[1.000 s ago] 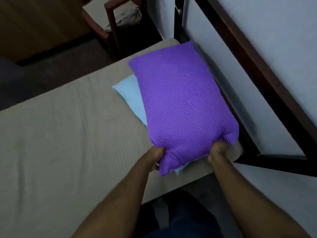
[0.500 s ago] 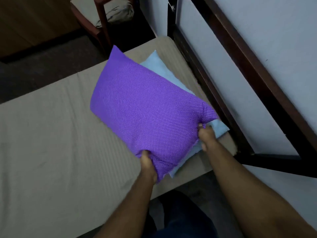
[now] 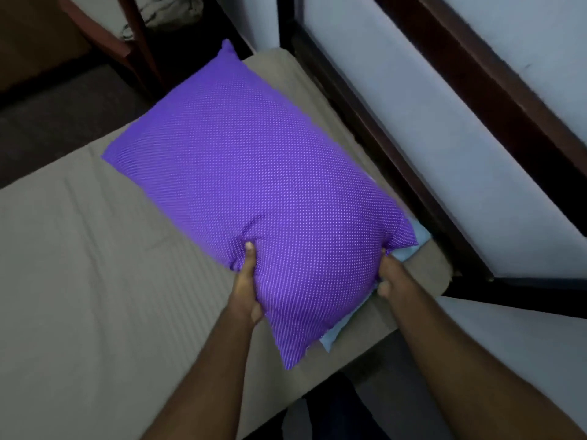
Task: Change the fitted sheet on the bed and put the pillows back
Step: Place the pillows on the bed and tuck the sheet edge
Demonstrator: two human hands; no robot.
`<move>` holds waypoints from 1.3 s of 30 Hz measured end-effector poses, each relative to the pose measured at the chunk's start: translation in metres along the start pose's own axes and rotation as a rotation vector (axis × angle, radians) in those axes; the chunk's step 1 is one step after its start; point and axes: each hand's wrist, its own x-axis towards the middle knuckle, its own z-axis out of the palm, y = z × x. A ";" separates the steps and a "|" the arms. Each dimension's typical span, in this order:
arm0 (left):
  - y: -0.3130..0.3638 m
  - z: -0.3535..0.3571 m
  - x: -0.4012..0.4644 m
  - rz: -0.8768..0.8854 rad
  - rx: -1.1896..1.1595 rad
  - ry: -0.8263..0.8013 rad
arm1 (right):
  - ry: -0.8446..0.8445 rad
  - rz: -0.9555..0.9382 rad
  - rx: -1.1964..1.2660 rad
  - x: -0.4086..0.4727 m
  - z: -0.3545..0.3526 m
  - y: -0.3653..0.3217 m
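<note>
A purple pillow with white dots point(image 3: 254, 192) lies at the head end of the bed, over a light blue pillow point(image 3: 419, 241) of which only the near edges peek out. My left hand point(image 3: 247, 287) grips the purple pillow's near edge, thumb pressed into its top. My right hand point(image 3: 389, 274) holds the pillow's near right corner, fingers tucked under it. A beige ribbed fitted sheet point(image 3: 79, 281) covers the mattress.
A dark wooden headboard frame point(image 3: 397, 154) with pale panels runs along the right of the bed. A wooden chair point(image 3: 133, 42) with a cloth on it stands beyond the bed's far corner. Dark floor lies to the far left.
The purple pillow, tilted up and swung to the left half a second ago, has come back down flat over the blue pillow. Both hands kept hold of its near edge.
</note>
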 end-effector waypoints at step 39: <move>0.054 0.071 -0.105 0.729 0.851 0.156 | 0.384 -0.973 -0.661 -0.185 0.049 -0.013</move>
